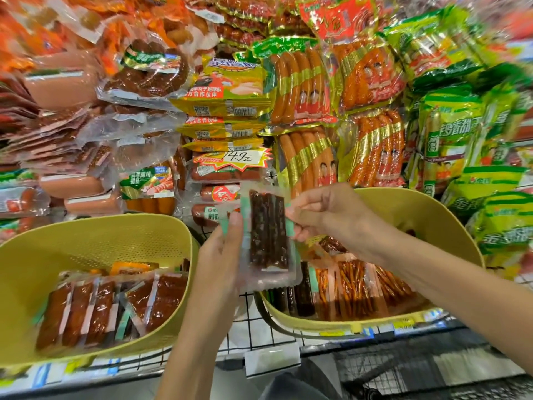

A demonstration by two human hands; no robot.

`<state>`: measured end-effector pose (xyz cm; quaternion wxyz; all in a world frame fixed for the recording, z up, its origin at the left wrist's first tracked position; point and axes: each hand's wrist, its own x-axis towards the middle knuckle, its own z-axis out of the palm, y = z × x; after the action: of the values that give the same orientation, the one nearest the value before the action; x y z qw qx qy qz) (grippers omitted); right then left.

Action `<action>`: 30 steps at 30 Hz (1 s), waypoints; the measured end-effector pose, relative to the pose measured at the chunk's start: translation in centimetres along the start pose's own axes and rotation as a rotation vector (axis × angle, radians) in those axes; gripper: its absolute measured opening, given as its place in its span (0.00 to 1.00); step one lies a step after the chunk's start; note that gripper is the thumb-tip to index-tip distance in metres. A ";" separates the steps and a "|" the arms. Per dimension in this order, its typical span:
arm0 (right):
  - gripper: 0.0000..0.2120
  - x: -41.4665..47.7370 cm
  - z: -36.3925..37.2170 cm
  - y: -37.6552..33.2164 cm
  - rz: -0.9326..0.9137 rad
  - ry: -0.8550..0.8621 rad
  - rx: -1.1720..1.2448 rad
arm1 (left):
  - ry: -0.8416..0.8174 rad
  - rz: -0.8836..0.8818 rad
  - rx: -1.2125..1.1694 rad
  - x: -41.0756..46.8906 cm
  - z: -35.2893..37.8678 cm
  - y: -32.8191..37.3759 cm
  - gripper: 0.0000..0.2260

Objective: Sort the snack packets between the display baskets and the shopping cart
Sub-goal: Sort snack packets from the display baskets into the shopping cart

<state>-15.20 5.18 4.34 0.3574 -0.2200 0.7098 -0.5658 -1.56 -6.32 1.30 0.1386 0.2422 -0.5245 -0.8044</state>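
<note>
A wall of stacked sausage packs (302, 90) is seen beyond and above both hands, filling the whole upper part of the view. Below the left hand and out to its left, a yellow display basket (43, 269) is set on a black wire shelf (259, 327). A second yellow basket (432, 220) is placed under and behind the right hand. Part of a black mesh shopping cart (389, 368) is visible nearer the body than the right forearm, at the lower edge of the view.

In the basket to the left of the left hand, reddish-brown flat packets (95, 307) are stacked on edge in a row. In the basket under the right hand, packets of thin orange strips (360, 287) are laid beside a few dark packets (300, 293), which lie directly beneath the held item.

The left hand (222, 255) is raised between the two baskets, with its thumb laid on the front left edge of a snack packet (268, 235) and its fingers hidden behind it. The right hand (331, 215) is brought in from the other side, and the packet's upper right edge is pinched between its fingertips. The packet, clear with green edges and dark brown sticks inside, is thus held upright in the air by both hands, above the gap between the baskets and touching neither.

A jagged red and yellow price tag (233, 158) is fixed among the packs just above the held packet.
</note>
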 end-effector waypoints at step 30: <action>0.08 -0.9 -3.3 -0.2 -0.126 -0.108 -0.095 | 0.242 0.072 0.145 0.6 -2.3 -0.2 0.19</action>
<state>-17.10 7.93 5.09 0.3480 -0.3111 0.7004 -0.5399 -0.85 -8.29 0.26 0.2118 0.3277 -0.5690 -0.7239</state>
